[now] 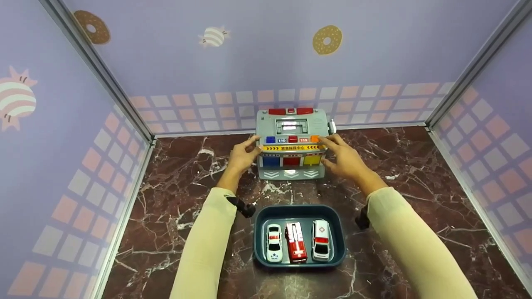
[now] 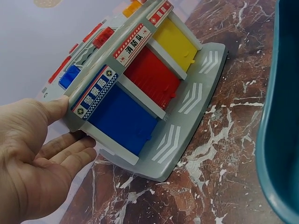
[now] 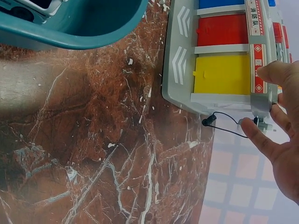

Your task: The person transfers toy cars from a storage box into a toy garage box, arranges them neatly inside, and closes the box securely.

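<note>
A grey toy garage (image 1: 291, 124) with blue, red and yellow doors stands by the back wall, its doors facing the person. At its left side is the left hand (image 1: 243, 158); in the left wrist view this hand (image 2: 37, 158) has its thumb on the upper front corner beside the blue door (image 2: 124, 119), the other fingers at the side wall. The right hand (image 1: 347, 160) holds the opposite side. In the right wrist view, one fingertip of that hand (image 3: 285, 121) lies on the red-and-white sign above the yellow door (image 3: 222, 74), others at the side.
Nearer the person is a dark teal tray (image 1: 299, 266) holding a white police car (image 1: 274, 243), a red fire truck (image 1: 296, 243) and a white ambulance (image 1: 321, 241). Patterned walls (image 1: 266, 62) enclose the marbled surface (image 1: 178, 232). A thin black cord (image 3: 229, 131) hangs by the garage's right side.
</note>
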Available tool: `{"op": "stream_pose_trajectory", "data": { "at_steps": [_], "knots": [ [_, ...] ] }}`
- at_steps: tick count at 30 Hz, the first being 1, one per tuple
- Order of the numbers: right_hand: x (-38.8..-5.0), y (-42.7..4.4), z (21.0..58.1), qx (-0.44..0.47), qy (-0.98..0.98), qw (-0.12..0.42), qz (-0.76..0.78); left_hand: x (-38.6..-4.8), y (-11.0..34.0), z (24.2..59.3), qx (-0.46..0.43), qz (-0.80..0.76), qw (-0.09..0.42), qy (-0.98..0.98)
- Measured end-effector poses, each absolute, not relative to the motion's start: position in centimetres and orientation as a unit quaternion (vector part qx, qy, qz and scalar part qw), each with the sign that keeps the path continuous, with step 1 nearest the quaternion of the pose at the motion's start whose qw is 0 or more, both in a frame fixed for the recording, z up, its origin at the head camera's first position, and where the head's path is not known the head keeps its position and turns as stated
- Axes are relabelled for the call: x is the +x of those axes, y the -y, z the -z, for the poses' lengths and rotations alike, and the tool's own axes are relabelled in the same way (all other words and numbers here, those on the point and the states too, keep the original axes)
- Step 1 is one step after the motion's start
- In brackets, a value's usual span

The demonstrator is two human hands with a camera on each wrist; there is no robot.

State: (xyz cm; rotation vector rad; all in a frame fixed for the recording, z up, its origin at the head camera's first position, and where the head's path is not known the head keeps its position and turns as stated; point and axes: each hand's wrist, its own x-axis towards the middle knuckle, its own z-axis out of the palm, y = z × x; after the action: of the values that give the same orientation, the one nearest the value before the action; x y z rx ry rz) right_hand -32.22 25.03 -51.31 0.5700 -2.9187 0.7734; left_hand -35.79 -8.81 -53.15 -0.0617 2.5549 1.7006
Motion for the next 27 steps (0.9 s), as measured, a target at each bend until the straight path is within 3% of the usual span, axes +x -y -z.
{"op": "stream_pose_trajectory", "data": {
  "at_steps": [27],
  "knots": [
    [-32.4,-25.02,50.84,0.178,0.953,0.02,-0.243,-36.13,8.86,53.52,-0.007,-0.558,0.031,-0.829]
  ]
}}
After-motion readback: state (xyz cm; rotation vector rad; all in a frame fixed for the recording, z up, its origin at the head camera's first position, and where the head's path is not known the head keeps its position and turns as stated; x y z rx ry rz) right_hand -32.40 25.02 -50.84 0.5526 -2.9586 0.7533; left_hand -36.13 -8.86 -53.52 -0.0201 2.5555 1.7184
